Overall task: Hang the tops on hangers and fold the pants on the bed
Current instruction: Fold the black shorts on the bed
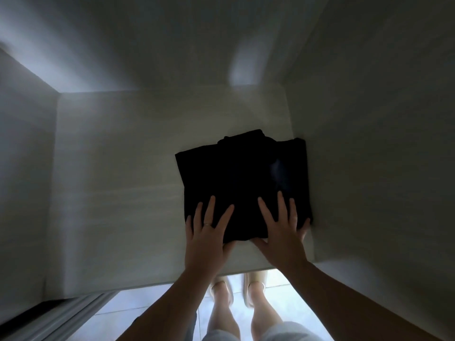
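The dark garment (241, 173) lies folded on the white shelf (123, 180). The left hand (209, 227) and right hand (283, 225) press it with fingers straight and spread. Remaining clothes are not visible.

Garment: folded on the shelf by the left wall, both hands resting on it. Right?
No: the garment is by the right wall, not the left. Otherwise yes: folded on the shelf, left hand and right hand on it. Head view.
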A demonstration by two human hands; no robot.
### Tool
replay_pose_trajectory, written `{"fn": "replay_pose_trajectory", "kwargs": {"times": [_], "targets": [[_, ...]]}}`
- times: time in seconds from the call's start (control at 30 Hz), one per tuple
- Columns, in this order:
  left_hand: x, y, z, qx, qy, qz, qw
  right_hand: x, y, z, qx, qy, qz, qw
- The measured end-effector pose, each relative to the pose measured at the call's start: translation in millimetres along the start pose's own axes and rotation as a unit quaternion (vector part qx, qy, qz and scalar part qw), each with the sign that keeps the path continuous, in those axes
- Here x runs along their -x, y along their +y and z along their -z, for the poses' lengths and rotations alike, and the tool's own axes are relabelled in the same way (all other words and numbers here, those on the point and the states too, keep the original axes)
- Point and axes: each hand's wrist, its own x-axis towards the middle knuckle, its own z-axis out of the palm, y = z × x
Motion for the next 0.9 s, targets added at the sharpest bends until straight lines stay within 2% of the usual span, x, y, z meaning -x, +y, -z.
{"fn": "replay_pose_trajectory", "kwargs": {"times": [0.2,0.57,0.73,0.9], "targets": [[-55,1,16,-0.006,0.039,0.013,0.999,-54,-8,25,-0.012,0.032,-0.006,0.999],[-148,-1,63,-0.024,0.038,0.025,0.999,-139,-16,83,0.002,0.042,0.008,0.999],[-143,1,64,-0.034,0.032,0.026,0.999,-135,-15,85,0.004,0.042,0.014,0.999],[-100,8,60,-0.017,0.017,0.040,0.999,-95,-16,78,-0.013,0.018,0.005,1.000]]}}
